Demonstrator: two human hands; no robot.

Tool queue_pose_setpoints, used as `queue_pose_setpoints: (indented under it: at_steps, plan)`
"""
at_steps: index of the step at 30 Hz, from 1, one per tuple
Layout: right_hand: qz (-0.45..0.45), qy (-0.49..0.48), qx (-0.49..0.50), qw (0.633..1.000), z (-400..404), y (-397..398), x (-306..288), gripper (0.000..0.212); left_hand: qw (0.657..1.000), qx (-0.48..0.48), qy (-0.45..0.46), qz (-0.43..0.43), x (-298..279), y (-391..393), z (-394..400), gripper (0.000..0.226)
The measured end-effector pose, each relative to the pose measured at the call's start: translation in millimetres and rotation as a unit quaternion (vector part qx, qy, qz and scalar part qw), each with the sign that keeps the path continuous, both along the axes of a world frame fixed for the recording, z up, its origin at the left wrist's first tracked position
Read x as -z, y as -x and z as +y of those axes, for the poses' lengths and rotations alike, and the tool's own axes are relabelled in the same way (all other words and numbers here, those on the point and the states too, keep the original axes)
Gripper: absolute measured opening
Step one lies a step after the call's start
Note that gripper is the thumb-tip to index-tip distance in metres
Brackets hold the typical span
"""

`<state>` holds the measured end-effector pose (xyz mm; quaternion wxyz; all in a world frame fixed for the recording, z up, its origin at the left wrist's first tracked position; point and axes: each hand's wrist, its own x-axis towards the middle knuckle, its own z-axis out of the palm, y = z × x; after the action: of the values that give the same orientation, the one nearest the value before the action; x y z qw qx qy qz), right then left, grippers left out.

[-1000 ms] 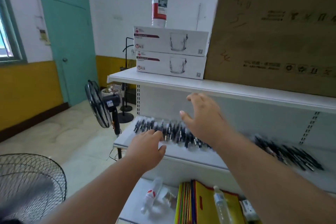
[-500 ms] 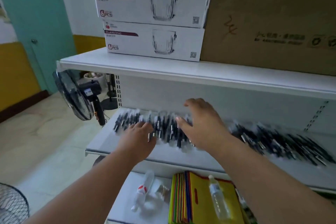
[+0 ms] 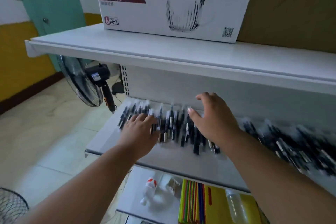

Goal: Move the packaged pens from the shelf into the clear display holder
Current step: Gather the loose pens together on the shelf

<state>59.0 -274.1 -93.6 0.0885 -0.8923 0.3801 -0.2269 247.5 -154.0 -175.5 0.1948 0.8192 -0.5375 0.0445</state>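
- Progress first: nothing looks moved yet. The packaged pens (image 3: pixel 174 125) lie in a loose row on the middle shelf (image 3: pixel 101 143), and no clear display holder shows anywhere in view, so I judge the task to be at its very start, with gathering, carrying and loading all left to do.
- Far left, off the shelving, a standing fan (image 3: pixel 81 82) sits on the floor beside the shelf end; it plays no part.
- Left hand (image 3: pixel 140 131) lies palm down over the left part of the pen row, fingers stretched forward and slightly apart, their tips on or just above the pens. Motion blur keeps me from telling whether they press down. It grips nothing.
- Between the two hands a band of pens is uncovered, their dark barrels running front to back across the shelf.
- Right hand (image 3: pixel 212 120) hovers over the middle of the row, fingers spread wide and arched, thumb pointing left toward the other hand. It holds nothing and seems raised a little above the pens.
- Further right, beyond the right forearm, a second group of pens (image 3: pixel 291 143) stretches along the same shelf, heavily blurred, well apart from both hands.
- Judged from the pose, both hands seem set to close in and scoop a bunch from the left group; the right group would wait for a later pass.
- Above, a glass mug box (image 3: pixel 172 9) rests on the upper shelf; below, coloured folders (image 3: pixel 196 203) lie on the lower one.
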Motion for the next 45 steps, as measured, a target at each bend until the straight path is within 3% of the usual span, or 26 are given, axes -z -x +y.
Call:
queue_pose_setpoints:
  at_steps: [10, 14, 19, 27, 33, 38, 45]
  plan:
    - [0.000, -0.027, 0.095, 0.995, 5.3, -19.8, 22.4, 0.044, 0.998, 0.064, -0.022, 0.002, 5.4, -65.7, -11.9, 0.044]
    - [-0.005, -0.048, 0.133, 0.990, 9.2, -19.6, 33.6, 0.042, 0.998, 0.021, -0.049, 0.039, 12.4, -82.1, -10.7, 0.061]
    - [0.014, -0.055, 0.152, 0.987, 4.3, -16.8, 43.6, 0.043, 0.993, 0.034, -0.099, 0.053, 18.2, -85.0, -21.8, 0.076]
    - [0.084, -0.121, 0.145, 0.978, -3.2, -10.6, 78.3, 0.059, 0.992, 0.000, -0.110, 0.060, 20.0, -81.8, -32.0, 0.076]
    - [0.112, -0.128, 0.142, 0.975, -4.2, -23.4, 89.9, 0.063, 0.989, 0.035, -0.132, 0.057, 19.5, -61.3, -41.4, 0.077]
    - [0.098, -0.164, 0.132, 0.973, -14.0, -19.1, 81.9, 0.067, 0.989, 0.038, -0.090, 0.114, 15.2, -54.5, -44.6, 0.078]
    - [0.146, -0.170, 0.124, 0.967, -10.7, -19.8, 94.5, 0.073, 0.985, 0.063, -0.127, 0.095, 21.1, -44.7, -47.8, 0.081]
